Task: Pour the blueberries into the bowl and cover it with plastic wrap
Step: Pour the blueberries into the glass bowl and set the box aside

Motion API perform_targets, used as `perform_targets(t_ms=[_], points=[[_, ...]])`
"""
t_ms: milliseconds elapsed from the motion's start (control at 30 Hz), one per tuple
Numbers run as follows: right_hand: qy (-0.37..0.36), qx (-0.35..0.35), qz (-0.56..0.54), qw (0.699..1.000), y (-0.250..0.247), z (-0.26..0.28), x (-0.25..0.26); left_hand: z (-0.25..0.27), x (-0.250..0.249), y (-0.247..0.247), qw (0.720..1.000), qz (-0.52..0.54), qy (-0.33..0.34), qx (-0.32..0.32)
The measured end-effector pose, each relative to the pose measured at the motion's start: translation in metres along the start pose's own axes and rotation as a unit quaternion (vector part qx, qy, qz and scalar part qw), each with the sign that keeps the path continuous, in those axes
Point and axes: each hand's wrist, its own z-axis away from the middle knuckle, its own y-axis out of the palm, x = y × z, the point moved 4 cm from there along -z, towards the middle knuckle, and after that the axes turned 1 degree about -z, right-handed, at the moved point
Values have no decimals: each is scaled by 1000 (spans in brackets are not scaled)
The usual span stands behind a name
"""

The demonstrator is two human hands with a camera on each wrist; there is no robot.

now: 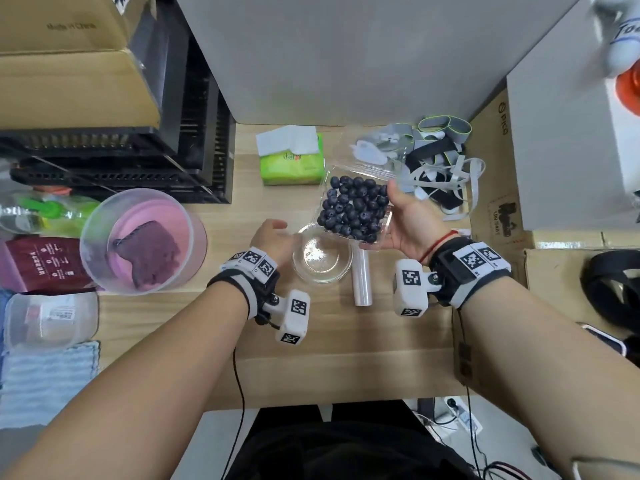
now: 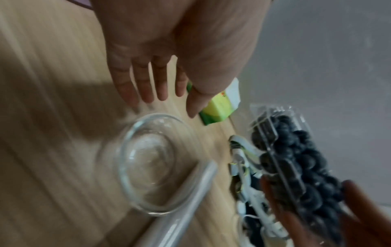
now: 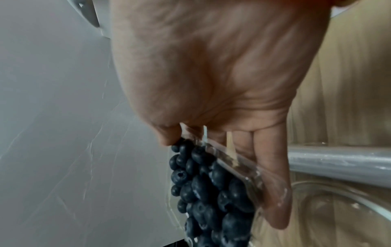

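Observation:
My right hand (image 1: 398, 216) grips an open clear plastic box of blueberries (image 1: 355, 209), thumb on its far edge and fingers beneath, and holds it tilted above the far right rim of an empty glass bowl (image 1: 322, 259). The right wrist view shows the blueberries (image 3: 207, 188) packed inside the box against my fingers (image 3: 273, 180). My left hand (image 1: 273, 233) hovers just left of the bowl (image 2: 152, 167), fingers (image 2: 146, 86) straight and spread, holding nothing. A roll of plastic wrap (image 1: 362, 280) lies on the table right of the bowl.
A green tissue pack (image 1: 292, 157) and a heap of grey straps (image 1: 433, 157) lie at the back of the wooden table (image 1: 329, 341). A large translucent tub (image 1: 142, 240) with a purple cloth stands on the left. Black crates (image 1: 138, 161) and cardboard boxes (image 1: 498, 188) flank the table.

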Motion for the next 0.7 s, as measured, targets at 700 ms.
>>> perform_targets(t_ms=[700], points=[[-97,-117,93,984,-8,5,-19,2,0,31,984,171,30,28]])
